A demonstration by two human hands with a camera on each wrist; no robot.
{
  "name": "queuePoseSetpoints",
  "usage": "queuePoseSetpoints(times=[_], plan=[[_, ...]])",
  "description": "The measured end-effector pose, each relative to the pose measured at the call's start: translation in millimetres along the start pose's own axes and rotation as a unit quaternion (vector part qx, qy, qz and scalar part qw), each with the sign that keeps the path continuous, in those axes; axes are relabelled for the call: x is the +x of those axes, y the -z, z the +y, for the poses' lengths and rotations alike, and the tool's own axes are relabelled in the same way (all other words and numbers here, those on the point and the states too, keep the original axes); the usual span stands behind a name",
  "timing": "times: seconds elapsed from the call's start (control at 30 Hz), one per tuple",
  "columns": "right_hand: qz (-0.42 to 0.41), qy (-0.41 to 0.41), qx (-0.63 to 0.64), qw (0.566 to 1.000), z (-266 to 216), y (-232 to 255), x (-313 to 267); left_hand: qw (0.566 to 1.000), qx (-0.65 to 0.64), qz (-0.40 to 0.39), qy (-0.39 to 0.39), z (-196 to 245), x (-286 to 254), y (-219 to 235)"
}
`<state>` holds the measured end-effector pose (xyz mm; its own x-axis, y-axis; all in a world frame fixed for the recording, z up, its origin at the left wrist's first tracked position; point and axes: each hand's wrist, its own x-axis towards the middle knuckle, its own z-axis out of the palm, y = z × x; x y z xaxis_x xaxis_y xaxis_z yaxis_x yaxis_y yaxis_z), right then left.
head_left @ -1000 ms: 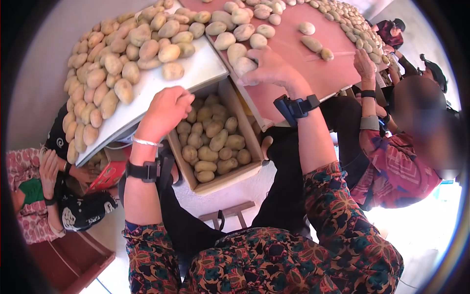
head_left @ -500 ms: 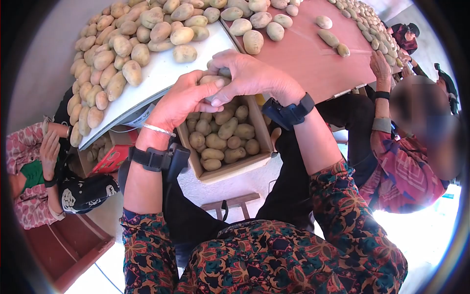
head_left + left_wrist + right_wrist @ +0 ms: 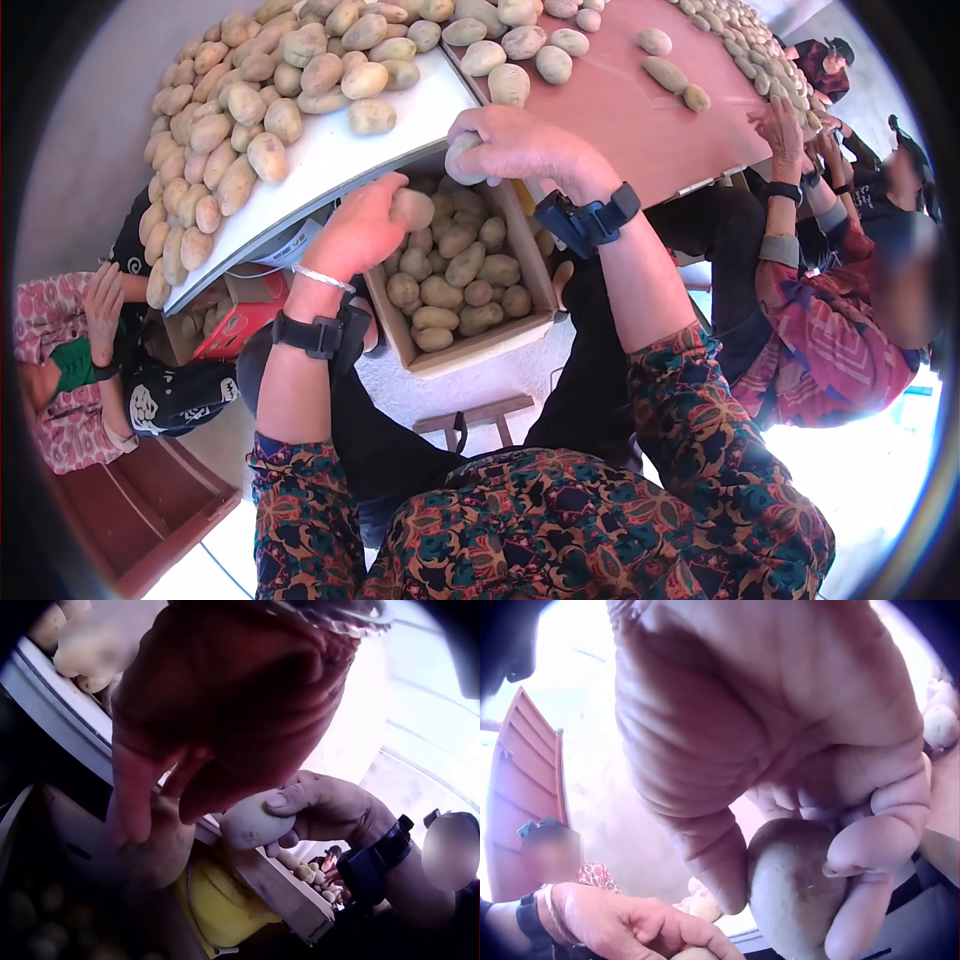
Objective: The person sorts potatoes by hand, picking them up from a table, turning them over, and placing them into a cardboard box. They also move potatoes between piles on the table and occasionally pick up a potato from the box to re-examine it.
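Over the cardboard box (image 3: pixel 485 342) of potatoes, my left hand (image 3: pixel 352 232) holds a potato (image 3: pixel 412 210) between thumb and fingers. That same potato (image 3: pixel 161 847) hangs below the fingers in the left wrist view. A short way to the right and farther forward, my right hand (image 3: pixel 525 145) grips another potato (image 3: pixel 463 160) by the tabletop edges. In the right wrist view, the thumb and fingers pinch this potato (image 3: pixel 791 889), which has a darker brown patch on its skin. The two hands are apart. Several potatoes (image 3: pixel 440 290) lie inside the box beneath them.
A big potato heap (image 3: pixel 230 130) covers much of the white tabletop (image 3: pixel 400 140). Loose potatoes sit on the red tabletop (image 3: pixel 610 120) to its right. Other people work on both sides, one in a pink patterned top (image 3: pixel 50 330). A yellow container (image 3: pixel 229 900) stands beside the box.
My right hand has come back from the red tabletop with a potato. Both hands met over the box half a second ago and have now separated, each with a potato.
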<state>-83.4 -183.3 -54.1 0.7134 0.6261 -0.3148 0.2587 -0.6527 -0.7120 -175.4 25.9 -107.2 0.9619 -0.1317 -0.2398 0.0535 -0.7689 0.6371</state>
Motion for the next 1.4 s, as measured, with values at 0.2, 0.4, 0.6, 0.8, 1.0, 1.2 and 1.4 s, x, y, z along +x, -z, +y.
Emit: queuePoseSetpoints(times=[0.2,0.4,0.6,0.8,1.0,1.2,1.4], plan=[[0.091,0.054,-0.022,0.994,17.4,3.0,10.8,0.998,0.017,0.065,-0.002,-1.4,1.7,4.6],[0.069,-0.037,-0.001,0.997,0.0,7.8,-0.5,0.993,0.086,0.083,-0.003,-4.0,-1.0,11.2],[0.084,-0.007,-0.086,0.993,5.3,6.2,1.1,0.990,0.106,0.094,0.014,-7.3,-0.6,16.8],[0.077,0.010,-0.167,0.983,9.4,-4.6,5.9,0.988,0.118,0.098,0.003,-8.8,-1.5,18.6],[0.193,0.014,-0.174,0.966,13.1,-4.5,6.0,0.989,0.118,0.090,0.014,-9.0,-3.1,20.2],[0.268,0.049,-0.122,0.955,17.6,-2.3,7.2,0.988,0.123,0.097,-0.001,-15.5,-1.7,16.7],[0.321,0.072,-0.070,0.942,18.8,3.7,12.0,0.989,0.104,0.105,0.009,-4.6,2.6,17.3]])
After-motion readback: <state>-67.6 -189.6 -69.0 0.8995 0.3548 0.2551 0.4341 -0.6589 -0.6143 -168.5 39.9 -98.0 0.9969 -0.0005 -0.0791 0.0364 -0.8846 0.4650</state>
